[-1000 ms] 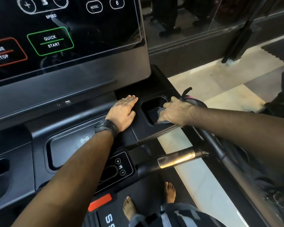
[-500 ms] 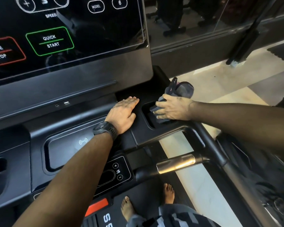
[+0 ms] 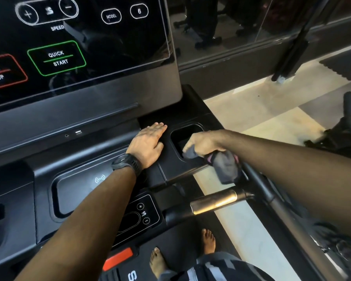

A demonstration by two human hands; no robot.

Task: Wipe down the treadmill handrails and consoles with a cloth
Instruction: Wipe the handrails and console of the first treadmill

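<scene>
The black treadmill console [image 3: 85, 118] fills the upper left, its glass panel showing speed, quick start and stop markings. My left hand [image 3: 148, 144] lies flat, fingers together, on the console deck just left of the right cup holder [image 3: 185, 131]. My right hand [image 3: 204, 144] grips a grey cloth [image 3: 225, 166] at the near right rim of that cup holder; most of the cloth hangs down below my wrist over the right handrail [image 3: 276, 201]. A short bar with a metal pulse grip [image 3: 213, 201] runs below.
A wireless charging tray [image 3: 79, 191] and a small speed keypad [image 3: 142, 212] sit on the deck near my left forearm. My bare feet [image 3: 208, 240] stand on the belt. Tiled floor, a glass wall and other gym equipment [image 3: 344, 128] lie to the right.
My right hand has slid toward me along the cup holder, and the cloth that bunched above the hand now hangs below it. The left hand has stayed in place.
</scene>
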